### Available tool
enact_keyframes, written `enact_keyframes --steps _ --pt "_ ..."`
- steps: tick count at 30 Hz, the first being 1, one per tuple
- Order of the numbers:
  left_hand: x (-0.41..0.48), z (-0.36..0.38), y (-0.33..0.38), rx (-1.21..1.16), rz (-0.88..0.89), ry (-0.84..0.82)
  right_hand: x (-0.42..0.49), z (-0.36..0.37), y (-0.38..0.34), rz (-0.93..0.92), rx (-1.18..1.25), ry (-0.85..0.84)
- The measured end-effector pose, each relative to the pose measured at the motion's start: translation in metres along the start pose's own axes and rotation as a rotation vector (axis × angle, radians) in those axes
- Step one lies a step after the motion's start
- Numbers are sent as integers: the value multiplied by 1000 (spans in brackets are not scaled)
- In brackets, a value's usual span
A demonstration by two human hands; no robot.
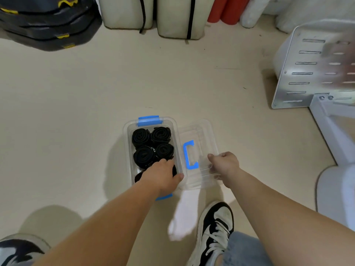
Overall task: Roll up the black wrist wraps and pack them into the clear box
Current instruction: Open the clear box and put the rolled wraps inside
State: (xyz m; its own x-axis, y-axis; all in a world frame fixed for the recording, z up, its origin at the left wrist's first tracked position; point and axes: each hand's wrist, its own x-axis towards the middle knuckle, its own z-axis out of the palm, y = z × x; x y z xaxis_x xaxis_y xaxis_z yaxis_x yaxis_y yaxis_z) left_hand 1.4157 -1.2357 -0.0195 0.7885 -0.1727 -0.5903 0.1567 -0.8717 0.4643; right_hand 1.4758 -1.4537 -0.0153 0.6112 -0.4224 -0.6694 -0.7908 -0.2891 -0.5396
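Clear box point(127, 135) on the floor point(76, 112) holds rolled black wrist wraps point(143, 156). Left hand point(163, 177) reaches in at six o'clock, grip hidden, possibly round a roll. Right hand point(224, 164) at three o'clock pinches the lid point(199, 131); a proud roll could jam it.

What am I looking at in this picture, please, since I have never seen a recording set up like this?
There is no machine here: a camera worn on a person's head looks down at their bare hands. On the pale floor stands a clear box with a blue latch at its far end, holding rolled black wrist wraps. The left hand reaches into the box onto the wraps; its fingertips are hidden. The right hand grips the clear lid, with its blue handle, beside the box. A black-and-white sneaker shows below.
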Motion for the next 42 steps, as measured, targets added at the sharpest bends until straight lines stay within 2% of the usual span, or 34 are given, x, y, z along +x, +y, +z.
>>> enact_keyframes --steps 4,7,10,13,15,18,23,26,30,34,38,40,42 --pt "-16 -8 2 -229 -25 79 -32 -13 -29 -261 -1 195" --pt "-26 -26 8 -362 -49 214 -59 -24 -60 -386 165 253" --pt "-40 -48 13 -487 -66 398 -82 -30 -82 -360 331 139" --pt "-55 -61 9 -644 -109 523 -102 -23 -78 -288 243 -63" --pt "-64 -63 -2 -633 -185 553 -107 -3 -66 -260 159 -146" --pt "-71 -56 -29 -547 -291 528 -106 34 -46 -234 15 -162" --pt "-78 -41 -68 -426 -325 444 -94 74 -30 -177 -137 -234" --pt "-76 -31 -84 -394 -335 382 -87 88 -29 -218 -163 -171" --pt "-62 -19 -89 -461 -365 308 -78 97 -27 -297 -255 -77" --pt "-57 -24 -76 -520 -406 267 -74 94 -23 -274 -316 -104" --pt "-59 -17 -77 -615 -478 196 -83 85 -22 -96 -351 -206" --pt "-66 -14 -84 -697 -551 231 -98 75 -20 29 -531 -431" --pt "-76 -15 -96 -747 -614 300 -110 68 -15 187 -674 -762"
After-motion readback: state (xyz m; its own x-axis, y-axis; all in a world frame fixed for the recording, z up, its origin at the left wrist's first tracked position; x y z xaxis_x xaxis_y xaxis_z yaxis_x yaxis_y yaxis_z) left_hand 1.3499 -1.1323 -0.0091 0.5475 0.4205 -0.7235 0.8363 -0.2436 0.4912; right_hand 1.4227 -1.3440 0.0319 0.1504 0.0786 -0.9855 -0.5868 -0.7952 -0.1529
